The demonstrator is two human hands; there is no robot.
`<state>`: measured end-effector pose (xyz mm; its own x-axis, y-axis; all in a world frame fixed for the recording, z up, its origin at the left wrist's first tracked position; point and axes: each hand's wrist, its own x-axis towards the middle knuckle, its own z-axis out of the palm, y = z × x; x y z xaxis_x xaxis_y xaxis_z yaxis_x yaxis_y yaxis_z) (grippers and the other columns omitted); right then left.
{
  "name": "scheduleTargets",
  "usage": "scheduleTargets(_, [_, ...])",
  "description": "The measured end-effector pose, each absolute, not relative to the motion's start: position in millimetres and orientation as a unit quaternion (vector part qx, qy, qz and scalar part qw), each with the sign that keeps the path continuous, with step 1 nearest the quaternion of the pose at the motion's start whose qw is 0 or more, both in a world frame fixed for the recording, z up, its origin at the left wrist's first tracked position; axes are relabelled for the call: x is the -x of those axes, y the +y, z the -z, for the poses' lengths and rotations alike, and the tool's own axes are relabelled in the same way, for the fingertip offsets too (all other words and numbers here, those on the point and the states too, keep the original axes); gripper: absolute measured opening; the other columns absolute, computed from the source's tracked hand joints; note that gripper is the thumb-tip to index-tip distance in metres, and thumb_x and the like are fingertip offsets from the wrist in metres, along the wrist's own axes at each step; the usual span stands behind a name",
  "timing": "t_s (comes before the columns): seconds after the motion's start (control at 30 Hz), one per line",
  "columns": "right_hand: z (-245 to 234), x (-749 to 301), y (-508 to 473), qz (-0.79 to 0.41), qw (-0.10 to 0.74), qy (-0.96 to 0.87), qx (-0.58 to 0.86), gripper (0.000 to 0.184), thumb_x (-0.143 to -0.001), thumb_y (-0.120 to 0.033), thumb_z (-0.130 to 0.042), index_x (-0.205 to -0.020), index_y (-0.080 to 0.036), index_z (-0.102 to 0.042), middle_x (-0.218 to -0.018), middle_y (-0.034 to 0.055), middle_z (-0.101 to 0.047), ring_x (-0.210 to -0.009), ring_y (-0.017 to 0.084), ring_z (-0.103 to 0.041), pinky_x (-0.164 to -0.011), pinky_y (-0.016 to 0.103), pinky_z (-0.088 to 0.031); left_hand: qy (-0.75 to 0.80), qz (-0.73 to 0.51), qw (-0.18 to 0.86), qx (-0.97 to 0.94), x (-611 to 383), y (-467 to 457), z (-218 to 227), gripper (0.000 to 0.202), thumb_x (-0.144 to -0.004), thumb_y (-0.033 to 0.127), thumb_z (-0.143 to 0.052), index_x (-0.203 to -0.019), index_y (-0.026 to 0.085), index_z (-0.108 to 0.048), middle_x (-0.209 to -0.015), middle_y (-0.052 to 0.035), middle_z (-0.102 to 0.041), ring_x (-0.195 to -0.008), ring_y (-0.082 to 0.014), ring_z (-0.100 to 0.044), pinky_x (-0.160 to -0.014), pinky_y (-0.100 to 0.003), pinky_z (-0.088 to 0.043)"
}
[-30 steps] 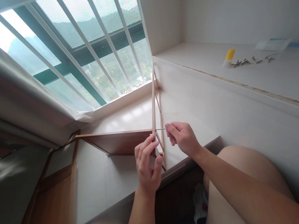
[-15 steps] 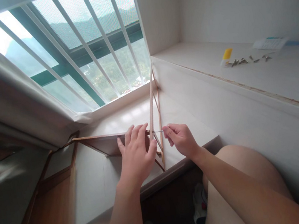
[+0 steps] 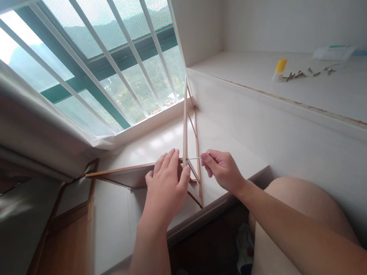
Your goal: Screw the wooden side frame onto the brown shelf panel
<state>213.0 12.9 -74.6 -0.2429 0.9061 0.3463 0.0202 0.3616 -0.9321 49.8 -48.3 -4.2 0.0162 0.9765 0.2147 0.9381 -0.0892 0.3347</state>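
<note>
A brown wooden shelf board point(image 3: 133, 176) meets a slim wooden side frame point(image 3: 187, 132) with slanting cross-bars. My left hand point(image 3: 165, 187) lies over the board's right end; its fingers reach past the top edge and its thumb rests by the frame. To the right of the frame, my right hand point(image 3: 220, 166) is closed in a pinch around a thin metal hex key point(image 3: 194, 158). The key's shaft points left and meets the frame upright at the joint with the board. Its end at the joint is too small to make out.
On the right-hand ledge point(image 3: 249, 70) lie several loose screws point(image 3: 296, 75), a yellow-capped item point(image 3: 280, 66) and a clear plastic bag point(image 3: 334, 53). The barred window point(image 3: 122, 63) stands behind, with a curtain point(image 3: 22, 98) at left. My knees are below the pale surface point(image 3: 115, 233).
My left hand has shifted slightly left, and its fingers have drawn closer together over the board. The board's left end has dipped slightly. My right hand stays at the joint with the hex key.
</note>
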Motion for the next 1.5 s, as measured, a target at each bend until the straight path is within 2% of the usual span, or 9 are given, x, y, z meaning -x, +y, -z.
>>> scheduleTargets(0.1, [76.0,-211.2,13.4,-0.441,0.501,-0.656,0.352,0.041,-0.095,-0.050,-0.046,-0.070,-0.019,-0.057,-0.048,-0.0028,-0.050,-0.045,0.012,-0.047,-0.051,0.025,-0.039,0.648,-0.211,0.062,-0.729,-42.2,-45.0,-1.1,0.047,-0.096,0.043,-0.038,-0.137,0.025,-0.051,-0.145,-0.0078,-0.047,-0.135,-0.0301,-0.039,-0.107,-0.055,-0.034])
scheduleTargets(0.23, [75.3,-210.4,14.2,-0.445,0.501,-0.657,0.345,0.041,-0.095,-0.050,-0.046,-0.070,-0.019,-0.056,-0.049,-0.0027,-0.050,-0.046,0.012,-0.048,-0.050,0.025,-0.040,0.600,-0.217,0.060,-0.768,-23.5,-37.0,-2.4,0.041,-0.095,0.032,-0.039,-0.131,0.022,-0.057,-0.139,-0.0070,-0.053,-0.129,-0.0246,-0.046,-0.109,-0.042,-0.037])
scheduleTargets(0.37, [74.5,-210.2,15.2,-0.454,0.504,-0.654,0.336,0.042,-0.095,-0.051,-0.046,-0.069,-0.019,-0.055,-0.050,-0.0026,-0.049,-0.046,0.012,-0.048,-0.049,0.025,-0.041,0.615,-0.191,0.016,-0.765,-8.0,-27.0,-5.8,0.029,-0.092,0.027,-0.044,-0.108,0.023,-0.068,-0.109,-0.0060,-0.069,-0.103,-0.0249,-0.060,-0.091,-0.039,-0.047])
scheduleTargets(0.5, [76.9,-209.3,17.8,-0.489,0.508,-0.629,0.326,0.042,-0.094,-0.053,-0.046,-0.070,-0.019,-0.055,-0.053,-0.0019,-0.052,-0.046,0.012,-0.051,-0.046,0.024,-0.041,0.606,-0.172,0.014,-0.777,-7.1,-19.7,-10.6,0.025,-0.090,0.022,-0.045,-0.095,0.023,-0.069,-0.094,-0.0047,-0.070,-0.090,-0.0229,-0.061,-0.080,-0.035,-0.047])
scheduleTargets(0.77, [77.8,-212.1,18.8,-0.508,0.514,-0.607,0.330,0.045,-0.092,-0.056,-0.048,-0.067,-0.019,-0.054,-0.052,-0.0013,-0.053,-0.046,0.011,-0.052,-0.045,0.023,-0.041,0.614,-0.204,0.018,-0.763,-19.9,-25.3,-5.1,0.024,-0.092,0.023,-0.044,-0.098,0.023,-0.067,-0.096,-0.0054,-0.067,-0.094,-0.0237,-0.058,-0.081,-0.036,-0.045])
scheduleTargets(0.93, [77.7,-213.8,17.9,-0.493,0.513,-0.615,0.340,0.045,-0.093,-0.054,-0.047,-0.067,-0.018,-0.054,-0.052,-0.0015,-0.053,-0.045,0.011,-0.050,-0.047,0.023,-0.041,0.622,-0.202,0.075,-0.753,-31.9,-29.4,-8.7,0.039,-0.098,0.038,-0.033,-0.099,0.022,-0.068,-0.093,-0.0062,-0.063,-0.094,-0.0232,-0.056,-0.085,-0.038,-0.044])
scheduleTargets(1.1, [78.2,-215.2,18.0,-0.472,0.514,-0.627,0.346,0.044,-0.095,-0.052,-0.046,-0.067,-0.018,-0.054,-0.051,-0.0021,-0.052,-0.046,0.011,-0.050,-0.050,0.024,-0.041,0.638,-0.195,0.076,-0.741,-41.0,-32.3,-9.7,0.045,-0.087,0.056,-0.050,-0.110,0.021,-0.064,-0.101,-0.0080,-0.060,-0.106,-0.0275,-0.051,-0.093,-0.041,-0.042])
scheduleTargets(1.23, [79.4,-217.2,16.4,-0.456,0.514,-0.638,0.347,0.042,-0.095,-0.049,-0.048,-0.067,-0.018,-0.055,-0.051,-0.0022,-0.052,-0.046,0.011,-0.048,-0.051,0.024,-0.040,0.646,-0.189,0.074,-0.736,-43.4,-32.0,-7.9,0.038,-0.088,0.051,-0.051,-0.109,0.022,-0.063,-0.101,-0.0073,-0.059,-0.107,-0.0270,-0.050,-0.095,-0.040,-0.041])
scheduleTargets(1.5, [82.8,-217.9,12.9,-0.436,0.534,-0.642,0.335,0.034,-0.095,-0.044,-0.050,-0.076,-0.018,-0.060,-0.051,-0.0035,-0.051,-0.045,0.011,-0.048,-0.051,0.024,-0.040,0.654,-0.167,0.038,-0.737,-44.2,-28.3,0.0,0.028,-0.090,0.045,-0.045,-0.090,0.020,-0.056,-0.094,-0.0064,-0.057,-0.098,-0.0264,-0.046,-0.091,-0.040,-0.040])
